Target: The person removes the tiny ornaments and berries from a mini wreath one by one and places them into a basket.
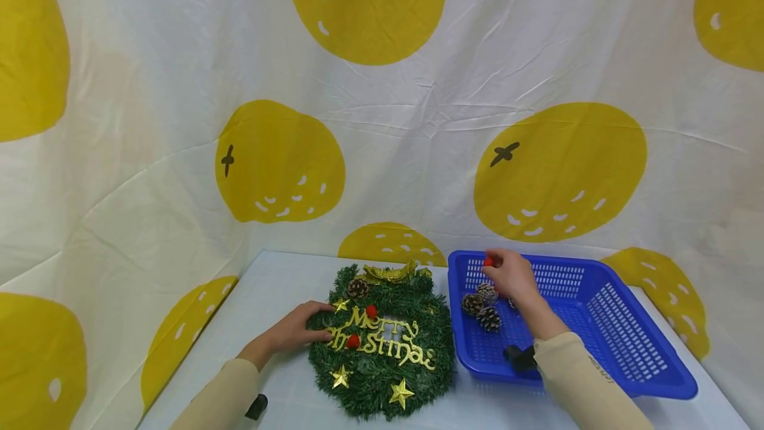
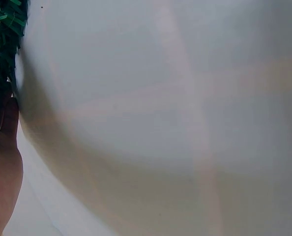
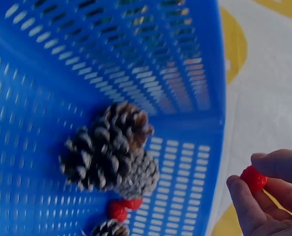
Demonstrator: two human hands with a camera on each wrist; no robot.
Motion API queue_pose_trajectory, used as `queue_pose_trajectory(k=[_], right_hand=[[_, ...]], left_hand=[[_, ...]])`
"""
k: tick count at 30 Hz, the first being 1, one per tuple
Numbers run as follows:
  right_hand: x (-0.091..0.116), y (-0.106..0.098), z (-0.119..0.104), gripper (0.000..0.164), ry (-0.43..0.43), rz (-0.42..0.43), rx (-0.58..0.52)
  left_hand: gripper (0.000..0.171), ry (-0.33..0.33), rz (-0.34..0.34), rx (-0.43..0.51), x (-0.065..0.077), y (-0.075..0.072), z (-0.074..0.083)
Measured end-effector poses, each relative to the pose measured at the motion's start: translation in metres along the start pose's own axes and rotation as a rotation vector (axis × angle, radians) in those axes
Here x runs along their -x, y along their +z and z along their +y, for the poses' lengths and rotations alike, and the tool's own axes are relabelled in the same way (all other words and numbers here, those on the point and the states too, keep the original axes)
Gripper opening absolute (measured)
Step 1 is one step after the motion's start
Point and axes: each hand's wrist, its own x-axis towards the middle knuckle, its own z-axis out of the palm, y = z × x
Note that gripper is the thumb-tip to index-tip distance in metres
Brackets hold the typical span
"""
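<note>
A green Christmas wreath [image 1: 382, 387] lies on the table, with gold "Merry Christmas" lettering [image 1: 402, 350], gold stars [image 1: 402, 393], a pine cone [image 1: 358, 288] and red berries [image 1: 353, 341] on it. My left hand [image 1: 297, 327] rests at its left edge, fingers and thumb reaching onto the greenery; part of this hand [image 2: 3, 172] shows in the left wrist view, fingertips hidden. Over the basket's back-left corner, my right hand [image 1: 512, 275] pinches a small red berry [image 3: 254, 179] between thumb and fingers. Below it, pine cones [image 3: 99, 160] and more red berries [image 3: 118, 210] lie in the basket.
The blue perforated basket [image 1: 647, 357] stands right of the wreath, close beside it. A gold bow [image 1: 390, 273] tops the wreath. Behind the white table [image 1: 280, 277] hangs a white curtain [image 1: 406, 171] with yellow fruit prints. A black wrist device [image 1: 256, 407] sits below the left sleeve.
</note>
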Motion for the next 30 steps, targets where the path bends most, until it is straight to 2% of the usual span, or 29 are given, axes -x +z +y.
queue_pose_trajectory(k=[15,25,30], right_hand=[[-0.009,-0.003,0.034,0.04,0.126,-0.063,0.084],[-0.007,-0.004,0.053,0.037,0.164,-0.071,0.167],[-0.006,-0.004,0.059,0.038,0.177,-0.076,0.172]], left_hand=[[0.06,-0.005,0.002,0.015,0.001,0.0,0.003],[0.06,-0.004,-0.006,0.015,0.0,-0.001,0.004],[0.06,-0.003,-0.011,0.019,0.0,-0.002,0.004]])
